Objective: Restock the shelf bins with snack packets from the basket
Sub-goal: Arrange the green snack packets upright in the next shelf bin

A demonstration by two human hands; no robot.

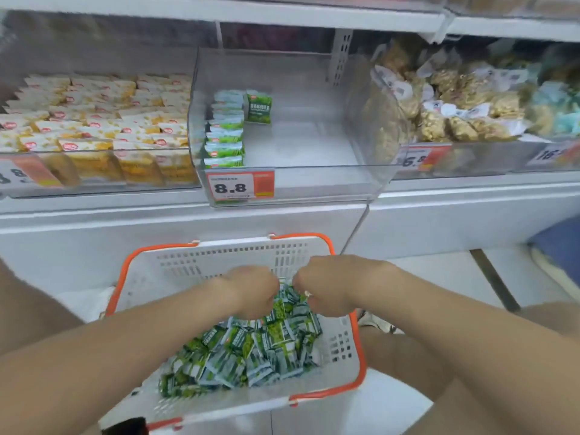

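A white basket [219,255] with orange handles sits low in front of me, heaped with green snack packets [244,350]. My left hand [251,291] and my right hand [323,288] are both down inside the basket, fingers curled into the top of the heap; the fingertips are hidden, so what each holds is unclear. Above, a clear plastic shelf bin [314,171] holds one row of the same green packets [224,133] along its left side, with one packet [258,107] standing at the back. Most of the bin floor is bare.
A price tag reading 8.8 [240,186] hangs on the bin's front. The bin to the left holds yellow-and-white packets [94,120]; the bin to the right holds bags of brownish snacks [455,102]. A white shelf base [188,221] stands behind the basket.
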